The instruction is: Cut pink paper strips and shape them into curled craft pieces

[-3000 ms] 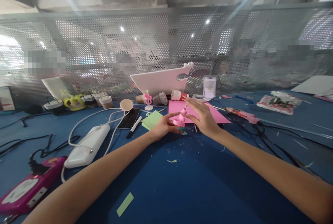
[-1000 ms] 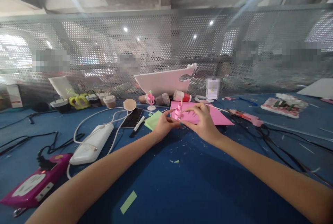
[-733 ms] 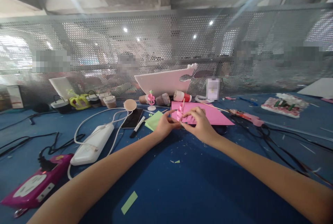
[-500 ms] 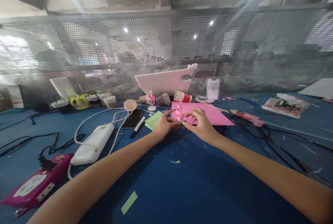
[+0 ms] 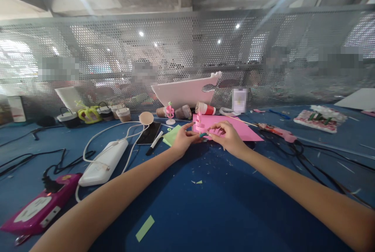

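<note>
A small pink paper spiral (image 5: 199, 122) on a thin upright stick stands between my hands, over the pink sheet (image 5: 234, 129). My left hand (image 5: 184, 139) is closed around its lower part, with thumb and finger near the base; a teal bit shows at the fingertips. My right hand (image 5: 227, 136) is just right of the spiral, its thumb and forefinger drawn together; anything between them is too small to make out. Green paper sheets (image 5: 172, 135) lie beside my left hand. A similar finished-looking pink spiral (image 5: 170, 113) stands on a white round base behind.
On the left lie a phone (image 5: 149, 133), a marker (image 5: 154, 143), a white power bank (image 5: 104, 162) with cables and a magenta power strip (image 5: 41, 205). A glue gun (image 5: 278, 133) with a black cord lies right. Cups and a foam board (image 5: 184, 92) stand behind.
The pink spiral has shifted slightly left, towards my left hand. My right hand's fingers have moved a little away from it, leaving a wider gap.
</note>
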### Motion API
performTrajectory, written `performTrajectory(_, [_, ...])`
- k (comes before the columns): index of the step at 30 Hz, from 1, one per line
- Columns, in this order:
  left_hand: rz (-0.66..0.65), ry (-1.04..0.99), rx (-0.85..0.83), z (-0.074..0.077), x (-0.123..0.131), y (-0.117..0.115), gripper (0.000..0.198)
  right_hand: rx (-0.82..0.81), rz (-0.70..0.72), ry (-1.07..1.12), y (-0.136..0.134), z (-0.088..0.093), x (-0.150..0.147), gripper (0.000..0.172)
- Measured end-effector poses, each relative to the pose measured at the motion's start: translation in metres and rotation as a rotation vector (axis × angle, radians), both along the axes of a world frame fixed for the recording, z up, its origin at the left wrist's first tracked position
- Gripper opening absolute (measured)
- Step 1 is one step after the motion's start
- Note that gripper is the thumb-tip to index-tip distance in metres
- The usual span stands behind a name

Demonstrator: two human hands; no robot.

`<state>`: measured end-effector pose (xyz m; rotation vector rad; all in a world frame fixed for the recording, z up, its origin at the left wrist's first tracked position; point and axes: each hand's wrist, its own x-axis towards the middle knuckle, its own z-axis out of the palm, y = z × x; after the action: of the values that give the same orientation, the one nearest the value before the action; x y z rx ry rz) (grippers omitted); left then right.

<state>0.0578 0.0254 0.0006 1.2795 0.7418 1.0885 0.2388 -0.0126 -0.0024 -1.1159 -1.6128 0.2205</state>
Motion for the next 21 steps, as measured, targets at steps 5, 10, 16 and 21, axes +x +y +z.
performTrajectory(5, [-0.016,-0.036,0.0,-0.001,0.0,0.001,0.062,-0.011,0.0,0.02,0.004,0.0,0.005,0.03])
performTrajectory(10, [-0.047,-0.009,-0.004,-0.002,-0.001,0.001,0.066,-0.034,-0.016,0.037,0.008,-0.002,0.007,0.026])
performTrajectory(16, [-0.1,-0.027,-0.021,-0.001,-0.001,0.002,0.062,-0.176,0.1,0.139,0.003,-0.002,0.0,0.03])
performTrajectory(21, [-0.16,-0.038,-0.024,-0.001,-0.001,0.002,0.056,-0.315,0.207,0.266,-0.009,0.007,-0.007,0.035])
